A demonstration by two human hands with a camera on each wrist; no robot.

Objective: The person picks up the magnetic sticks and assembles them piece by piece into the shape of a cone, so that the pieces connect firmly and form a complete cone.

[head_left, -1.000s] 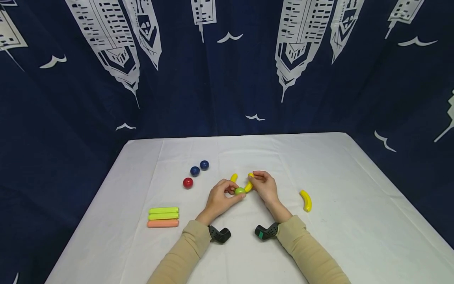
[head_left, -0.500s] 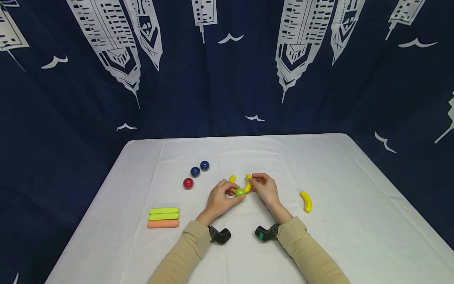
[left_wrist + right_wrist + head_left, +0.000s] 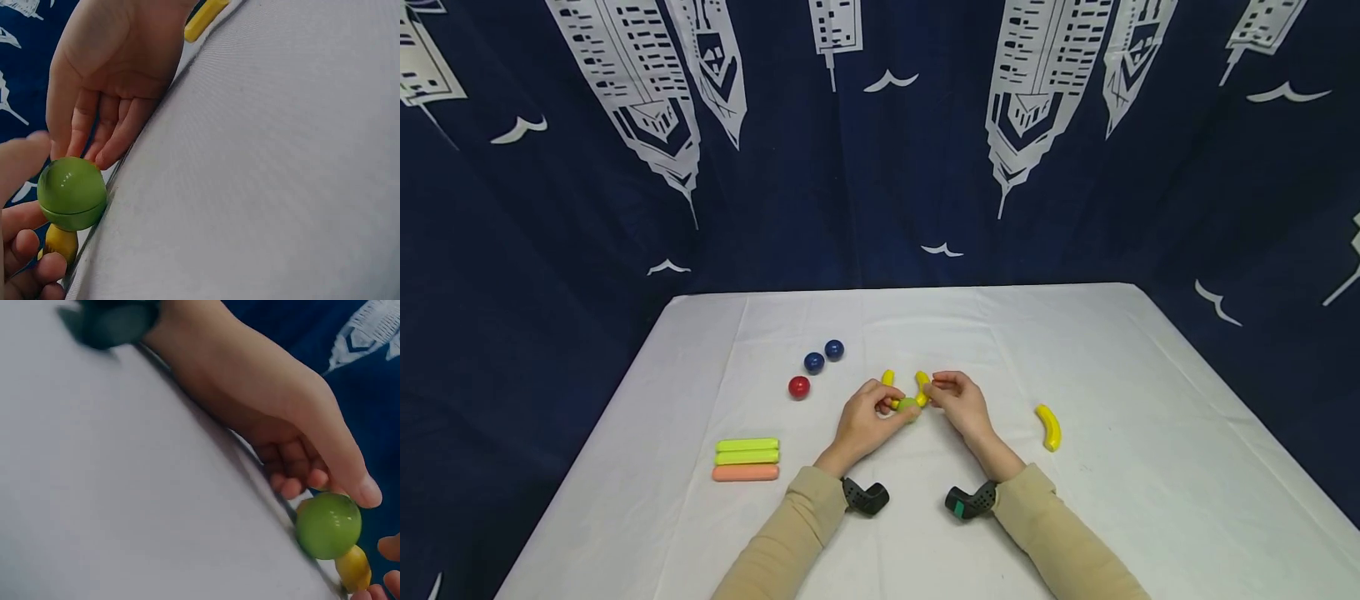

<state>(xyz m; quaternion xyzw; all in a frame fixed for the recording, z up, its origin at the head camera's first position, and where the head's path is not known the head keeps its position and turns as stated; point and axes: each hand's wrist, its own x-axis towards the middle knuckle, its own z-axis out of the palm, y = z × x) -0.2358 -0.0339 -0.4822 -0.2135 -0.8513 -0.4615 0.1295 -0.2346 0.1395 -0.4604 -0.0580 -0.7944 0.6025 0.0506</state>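
A small green ball (image 3: 907, 404) lies at the middle of the table, with a seam round it in the left wrist view. My left hand (image 3: 865, 417) pinches it, thumb at its near side and fingers curled behind. Beyond the ball, two small toy bananas stand out like a V. The left banana (image 3: 888, 378) is partly hidden by my left fingers. The right banana (image 3: 922, 387) has its lower end by the ball. At its outer side is my right hand (image 3: 961, 406); thumb and fingers (image 3: 376, 592) are parted, fingertips right at the banana.
A third toy banana (image 3: 1048, 427) lies off to the right. On the left are two blue balls (image 3: 814, 362), a red ball (image 3: 799, 387), two lime sticks (image 3: 747, 451) and an orange stick (image 3: 745, 472). A dark patterned curtain (image 3: 850, 167) hangs behind the white-covered table (image 3: 1075, 333).
The right banana's upper end has swung left, and my right hand has loosened from it, drawing slightly nearer to me. My left thumb now covers more of the green ball.
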